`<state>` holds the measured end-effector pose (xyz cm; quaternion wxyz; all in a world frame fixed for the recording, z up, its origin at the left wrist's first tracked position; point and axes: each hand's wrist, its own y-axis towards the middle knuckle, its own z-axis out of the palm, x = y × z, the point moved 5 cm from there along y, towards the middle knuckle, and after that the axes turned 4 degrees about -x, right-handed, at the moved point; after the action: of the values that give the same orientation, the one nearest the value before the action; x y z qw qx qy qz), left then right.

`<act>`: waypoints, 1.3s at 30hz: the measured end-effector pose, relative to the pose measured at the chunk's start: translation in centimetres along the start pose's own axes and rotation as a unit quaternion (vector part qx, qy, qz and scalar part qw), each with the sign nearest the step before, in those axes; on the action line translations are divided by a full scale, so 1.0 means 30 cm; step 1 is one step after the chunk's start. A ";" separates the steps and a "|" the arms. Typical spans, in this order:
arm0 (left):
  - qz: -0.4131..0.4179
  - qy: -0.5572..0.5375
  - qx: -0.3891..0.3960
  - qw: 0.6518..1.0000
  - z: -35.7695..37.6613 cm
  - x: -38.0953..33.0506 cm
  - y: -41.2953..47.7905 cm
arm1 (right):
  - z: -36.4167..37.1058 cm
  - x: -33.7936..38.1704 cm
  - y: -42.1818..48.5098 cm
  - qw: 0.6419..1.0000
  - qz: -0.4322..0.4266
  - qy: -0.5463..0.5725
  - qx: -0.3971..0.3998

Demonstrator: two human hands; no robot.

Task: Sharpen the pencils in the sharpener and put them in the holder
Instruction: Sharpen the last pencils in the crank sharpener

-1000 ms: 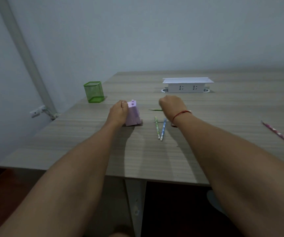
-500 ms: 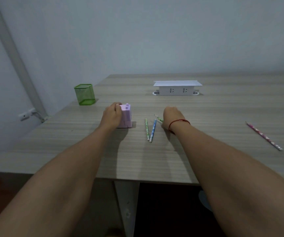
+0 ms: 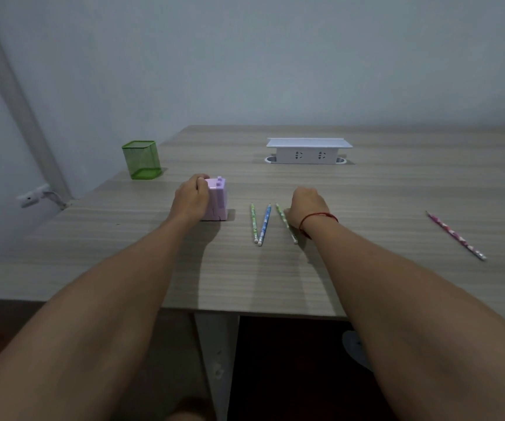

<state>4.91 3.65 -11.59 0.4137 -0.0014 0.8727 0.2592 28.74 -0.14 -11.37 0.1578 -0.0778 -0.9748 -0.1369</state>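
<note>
The left hand (image 3: 189, 200) is wrapped round the lilac sharpener (image 3: 217, 199), which stands upright on the bench (image 3: 366, 268), with the green mesh holder (image 3: 142, 159) beyond that hand and to its left. The right hand (image 3: 307, 206) has curled fingers, its thumb side against a light green pencil (image 3: 287, 226) lying flat; whether it pinches the pencil cannot be told. Between the hands lie a green pencil (image 3: 254, 221) and a blue pencil (image 3: 264, 223), near ends meeting, and a pink pencil (image 3: 455, 235) lies well off to the right hand's right.
</note>
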 end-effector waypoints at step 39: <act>-0.038 -0.036 -0.067 0.996 0.009 -0.031 -0.048 | -0.038 -0.085 -0.090 0.995 0.083 0.052 -0.019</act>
<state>6.01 2.34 -11.71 0.4536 -0.0527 0.8371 0.3014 30.93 -3.30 -11.81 0.2179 -0.1542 -0.9527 -0.1456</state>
